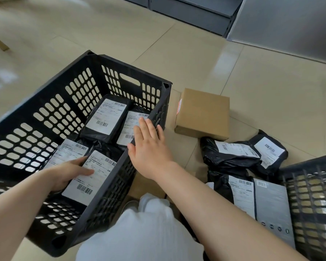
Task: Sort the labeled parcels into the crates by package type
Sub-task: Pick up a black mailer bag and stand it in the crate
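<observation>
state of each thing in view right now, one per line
left hand: grips a black mailer inside the left crate
held mailer: label up, low in the crate
right hand: open, over the crate's rim
left crate: tilted, holds black mailers
right crate: on the floor, contents unclear
cardboard box: closed, on the floor
floor mailers: unsorted pile

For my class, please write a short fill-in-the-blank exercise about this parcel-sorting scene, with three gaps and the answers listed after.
1. The left hand holds a labelled black parcel inside the large black ____.
2. The right hand, fingers straight, rests on that container's ____.
3. The cardboard box sits on the ____, outside both containers.

Missing words: crate; rim; floor
</observation>
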A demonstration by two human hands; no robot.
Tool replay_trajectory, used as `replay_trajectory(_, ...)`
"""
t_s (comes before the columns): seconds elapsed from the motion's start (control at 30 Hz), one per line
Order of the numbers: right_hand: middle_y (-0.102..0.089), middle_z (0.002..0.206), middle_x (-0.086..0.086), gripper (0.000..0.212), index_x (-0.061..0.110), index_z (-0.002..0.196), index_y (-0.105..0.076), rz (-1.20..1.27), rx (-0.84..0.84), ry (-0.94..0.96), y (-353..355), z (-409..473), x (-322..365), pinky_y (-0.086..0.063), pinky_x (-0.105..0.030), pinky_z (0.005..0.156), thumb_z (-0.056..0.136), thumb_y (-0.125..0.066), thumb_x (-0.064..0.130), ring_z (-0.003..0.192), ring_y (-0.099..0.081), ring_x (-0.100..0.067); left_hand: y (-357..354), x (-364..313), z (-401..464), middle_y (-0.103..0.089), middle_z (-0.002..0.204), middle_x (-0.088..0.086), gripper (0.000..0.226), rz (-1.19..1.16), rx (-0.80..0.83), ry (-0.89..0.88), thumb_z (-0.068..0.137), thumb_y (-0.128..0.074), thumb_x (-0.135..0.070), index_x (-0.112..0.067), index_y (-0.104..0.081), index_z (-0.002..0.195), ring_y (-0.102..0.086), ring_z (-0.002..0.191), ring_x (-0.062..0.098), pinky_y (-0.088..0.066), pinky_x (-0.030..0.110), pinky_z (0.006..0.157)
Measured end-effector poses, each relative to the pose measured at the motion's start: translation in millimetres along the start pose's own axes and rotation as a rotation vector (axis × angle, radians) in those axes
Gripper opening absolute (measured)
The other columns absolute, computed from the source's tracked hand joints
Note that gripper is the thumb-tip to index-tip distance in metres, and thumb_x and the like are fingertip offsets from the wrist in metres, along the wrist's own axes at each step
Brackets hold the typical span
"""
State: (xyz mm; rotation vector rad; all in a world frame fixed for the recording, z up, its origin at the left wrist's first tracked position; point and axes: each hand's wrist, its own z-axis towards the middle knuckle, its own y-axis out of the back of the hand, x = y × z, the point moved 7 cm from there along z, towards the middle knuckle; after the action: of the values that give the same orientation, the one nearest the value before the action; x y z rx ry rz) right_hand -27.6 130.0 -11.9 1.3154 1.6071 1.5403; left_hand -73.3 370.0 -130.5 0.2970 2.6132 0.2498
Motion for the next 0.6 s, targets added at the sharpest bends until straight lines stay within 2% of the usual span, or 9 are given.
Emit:
replay_trajectory(0.07,0.010,0.166,-0.012,0.063,0.008,0.158,-0.004,0.005,-0.006,0.001,0.2,0.0,0.4,0.005,-0.050,0.123,0.106,-0.017,0.041,0.152,0.015,-0.024,-5.7,1.4,6.9,-0.071,0.108,0.018,0.073,-0.012,0.001,-0.018,0.089,-0.066,0.001,-0.023,-0.035,0.151,-0.069,0.093,0.037,-0.057,0.051,0.077)
replay_trajectory(0.27,0.011,0.166,-0.012,0.063,0.008,0.158,-0.003,0.022,-0.015,-0.004,-3.2,0.7,-0.4,0.004,-0.050,0.123,0.106,-0.017,0.041,0.152,0.016,-0.024,-12.8,-2.5,15.2,-0.072,0.096,0.009,0.060,0.089,-0.109,-0.098,0.088,-0.072,-0.010,-0.022,-0.047,0.141,-0.071,0.075,0.028,-0.056,0.035,0.056)
replay_trajectory(0.37,0.011,0.166,-0.011,0.063,0.009,0.158,-0.004,0.039,-0.013,-0.003,-4.3,1.1,-0.8,0.004,-0.049,0.123,0.106,-0.018,0.041,0.152,0.017,-0.023,-18.0,-9.9,19.6,-0.064,0.089,-0.003,0.062,0.211,-0.206,-0.173,0.087,-0.075,-0.018,-0.021,-0.045,0.141,-0.062,0.073,0.015,-0.046,0.027,0.054)
replay_trajectory(0.53,0.011,0.166,-0.011,0.063,0.009,0.158,-0.005,0.050,-0.017,0.002,-4.0,1.2,-1.6,0.002,-0.049,0.123,0.106,-0.018,0.041,0.152,0.016,-0.023,-25.6,-6.4,36.4,-0.060,0.117,0.005,0.078,0.386,-0.272,-0.199,0.085,-0.075,-0.025,-0.016,-0.034,0.151,-0.058,0.082,0.015,-0.047,0.032,0.071)
replay_trajectory(0.6,0.010,0.166,-0.011,0.063,0.009,0.158,-0.006,0.059,-0.021,0.001,-4.2,0.9,-2.0,0.001,-0.049,0.124,0.106,-0.019,0.041,0.152,0.016,-0.023,-27.3,-1.8,43.3,-0.061,0.118,0.006,0.079,0.415,-0.286,-0.186,0.083,-0.076,-0.028,-0.016,-0.035,0.150,-0.061,0.085,0.018,-0.049,0.034,0.070)
